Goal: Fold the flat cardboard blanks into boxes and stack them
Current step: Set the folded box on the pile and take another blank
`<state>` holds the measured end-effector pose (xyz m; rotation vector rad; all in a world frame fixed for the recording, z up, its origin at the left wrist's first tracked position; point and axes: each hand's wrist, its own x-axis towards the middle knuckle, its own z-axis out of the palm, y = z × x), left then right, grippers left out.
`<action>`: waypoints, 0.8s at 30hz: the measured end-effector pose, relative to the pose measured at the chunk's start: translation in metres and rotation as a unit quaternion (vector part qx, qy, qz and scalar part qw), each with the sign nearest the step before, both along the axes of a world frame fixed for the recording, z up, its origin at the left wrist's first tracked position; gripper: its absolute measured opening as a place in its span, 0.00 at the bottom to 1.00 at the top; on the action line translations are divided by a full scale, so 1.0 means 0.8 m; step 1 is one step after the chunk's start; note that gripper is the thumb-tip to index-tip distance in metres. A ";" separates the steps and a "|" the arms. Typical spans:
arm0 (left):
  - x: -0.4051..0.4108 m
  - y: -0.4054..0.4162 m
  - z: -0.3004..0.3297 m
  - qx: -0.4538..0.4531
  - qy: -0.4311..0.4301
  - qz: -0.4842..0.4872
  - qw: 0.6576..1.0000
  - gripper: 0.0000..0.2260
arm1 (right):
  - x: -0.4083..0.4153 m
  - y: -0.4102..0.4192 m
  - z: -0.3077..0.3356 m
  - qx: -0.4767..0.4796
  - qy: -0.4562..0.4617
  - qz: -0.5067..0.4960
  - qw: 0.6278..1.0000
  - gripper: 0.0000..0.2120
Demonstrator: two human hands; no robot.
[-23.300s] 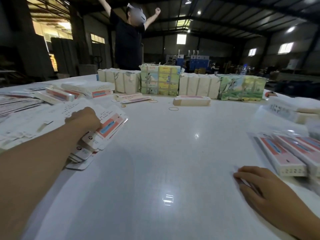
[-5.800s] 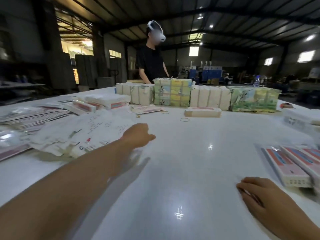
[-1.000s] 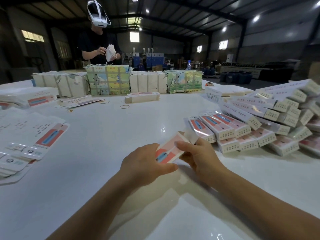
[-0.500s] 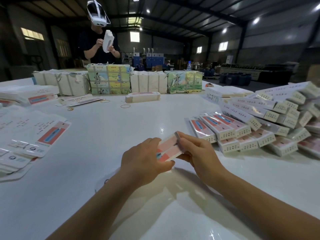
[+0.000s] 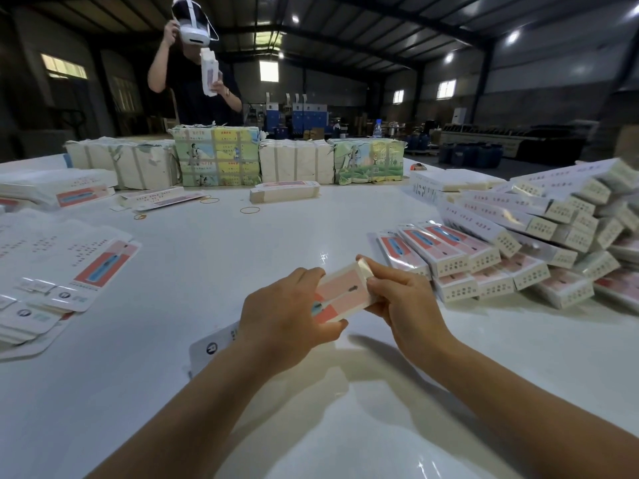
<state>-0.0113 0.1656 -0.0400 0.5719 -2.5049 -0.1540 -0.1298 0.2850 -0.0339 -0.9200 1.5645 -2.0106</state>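
Both my hands hold one pink-and-white cardboard box (image 5: pixel 342 294) just above the white table (image 5: pixel 214 257). My left hand (image 5: pixel 287 319) grips its near end, fingers curled over the top and thumb under it. My right hand (image 5: pixel 401 299) pinches the far end, where a flap is bent up at the corner. A loose white flap of the same blank pokes out beneath my left wrist. A fanned pile of flat blanks (image 5: pixel 65 271) lies at the left. Folded boxes (image 5: pixel 511 243) are stacked in rows at the right.
Across the table a person (image 5: pixel 193 74) wearing a headset holds up a white box. Wrapped bundles (image 5: pixel 218 157) line the far edge. A short stack of blanks (image 5: pixel 283 191) and rubber bands (image 5: pixel 249 210) lie in the middle; more blanks (image 5: pixel 62 191) sit far left.
The box has been raised a little and its pink face turned up toward me. My right fingers have shifted onto the far end flap. The person opposite lifted one hand to the headset.
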 end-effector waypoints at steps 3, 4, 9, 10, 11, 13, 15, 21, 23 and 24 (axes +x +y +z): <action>0.000 0.000 -0.002 -0.024 -0.015 0.009 1.000 0.27 | -0.002 0.001 0.000 0.019 0.038 -0.016 0.999 0.21; -0.001 0.001 -0.003 -0.033 -0.018 0.011 0.999 0.27 | 0.000 0.002 0.000 0.023 0.056 -0.025 0.998 0.21; -0.004 0.004 -0.001 -0.028 -0.011 0.012 0.999 0.28 | 0.012 0.009 -0.003 0.064 0.298 -0.090 0.948 0.15; -0.004 0.004 0.000 -0.018 -0.009 0.010 1.000 0.28 | 0.014 0.009 -0.004 0.060 0.320 -0.086 0.942 0.13; -0.003 0.004 0.001 -0.008 -0.007 0.008 1.000 0.27 | 0.015 0.010 -0.004 0.056 0.341 -0.083 0.935 0.11; -0.003 0.005 0.002 0.005 -0.005 0.004 1.000 0.27 | 0.016 0.008 -0.003 0.058 0.383 -0.086 0.918 0.09; -0.002 0.009 0.002 -0.013 -0.015 0.016 1.000 0.26 | 0.015 0.006 -0.005 0.079 0.419 -0.097 0.899 0.08; -0.004 0.008 0.001 -0.015 -0.018 0.037 0.999 0.28 | 0.017 0.004 -0.005 0.118 0.367 -0.076 0.920 0.14; -0.003 0.005 0.002 0.005 -0.017 0.040 0.999 0.28 | 0.017 0.003 -0.004 0.126 0.294 -0.039 0.947 0.19; -0.002 0.004 0.003 0.014 -0.016 0.040 0.999 0.27 | 0.017 0.003 -0.004 0.127 0.265 -0.035 0.955 0.20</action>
